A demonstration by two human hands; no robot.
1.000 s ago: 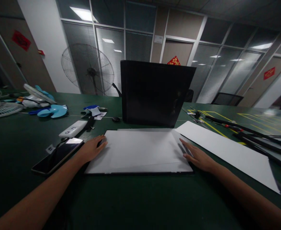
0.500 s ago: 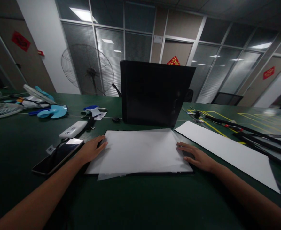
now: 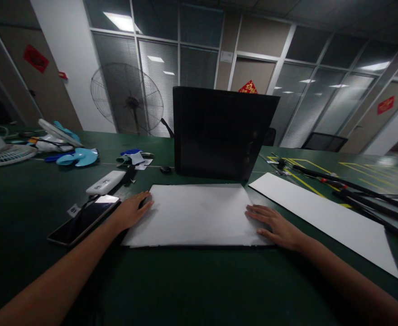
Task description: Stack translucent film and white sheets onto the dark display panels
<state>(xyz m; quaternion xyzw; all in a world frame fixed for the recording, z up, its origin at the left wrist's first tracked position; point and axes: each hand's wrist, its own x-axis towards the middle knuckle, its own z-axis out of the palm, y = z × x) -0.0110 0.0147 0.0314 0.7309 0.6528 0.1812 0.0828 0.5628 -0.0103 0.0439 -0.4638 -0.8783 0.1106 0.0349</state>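
Note:
A thin white translucent sheet [image 3: 195, 215] lies flat over a white panel with a dark frame [image 3: 185, 246] on the green table, its edges roughly in line with the frame. At the left edge of the sheet rests my left hand [image 3: 132, 210], fingers stretched out and holding nothing. Across from it, my right hand [image 3: 276, 226] lies spread, its fingertips on the sheet's right edge. Just behind the panel stands a large black flat panel [image 3: 222, 133], upright and leaning slightly.
Left of my left hand are a phone [image 3: 83, 222] and a white power strip [image 3: 106, 182]. A long white board [image 3: 324, 222] lies at the right, with black tubes [image 3: 371, 194] beyond it. Blue fan blades [image 3: 78, 157] and fan parts sit at the far left.
The sheet, skewed before with its front left corner sticking out past the frame, now lies square on the panel. My right hand has shifted slightly inward onto its edge.

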